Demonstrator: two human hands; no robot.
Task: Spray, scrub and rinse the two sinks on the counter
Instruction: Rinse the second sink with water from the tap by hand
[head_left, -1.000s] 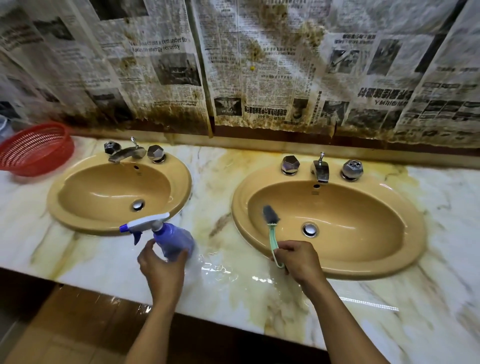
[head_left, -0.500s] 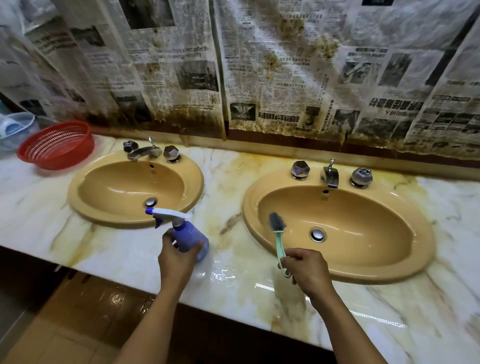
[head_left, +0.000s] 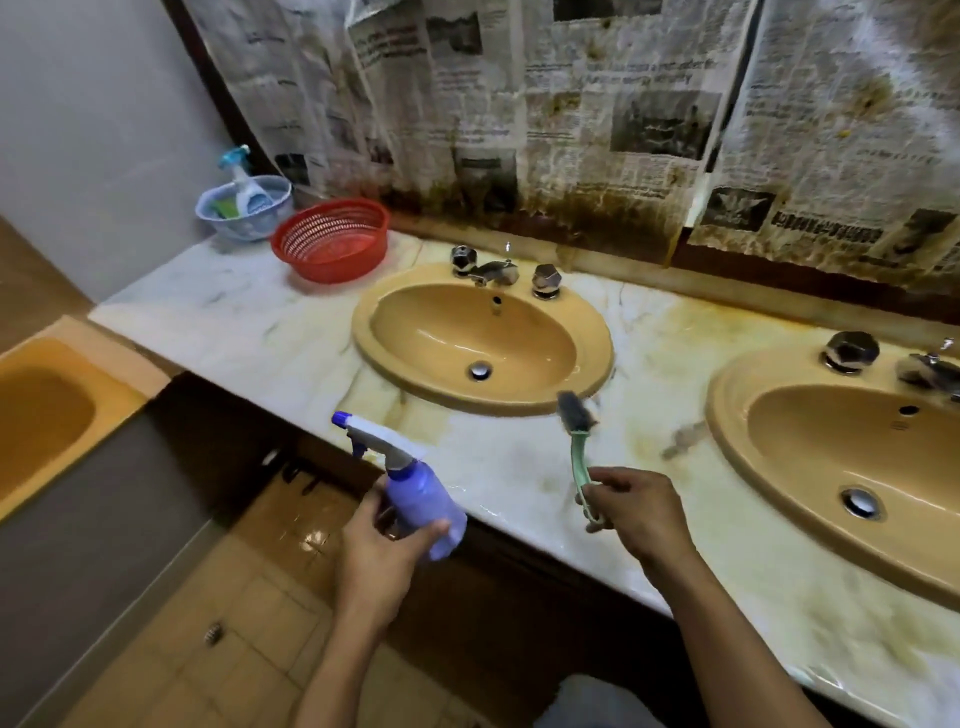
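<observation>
**Bottle and brush held at the front edge, between two sinks**

The left grip (head_left: 384, 556) is wrapped round the body of a purple spray bottle (head_left: 423, 499), fingers and thumb curled on it. The bottle hangs in the air just off the front edge of the marble surface (head_left: 234, 322), tilted, with its white trigger head and blue nozzle pointing left.

The right grip (head_left: 639, 514) is closed on the lower end of a green-handled brush (head_left: 577, 457). Its dark bristle head stands upward by the front rim of the left sink (head_left: 441, 332). Blur makes it hard to say whether the bristles touch that rim, though they seem clear of it.

The left sink is tan and sits mid-surface, with its chrome tap (head_left: 493, 270) toward the back edge. The right sink (head_left: 727, 415) lies at the right, partly cut off by the frame.

In the back left corner stand a red basket (head_left: 332, 244) and, just beside it, a blue basket (head_left: 208, 208) holding a small white bottle (head_left: 244, 182). Stained newspaper (head_left: 623, 104) covers the wall behind the back edge.
</observation>
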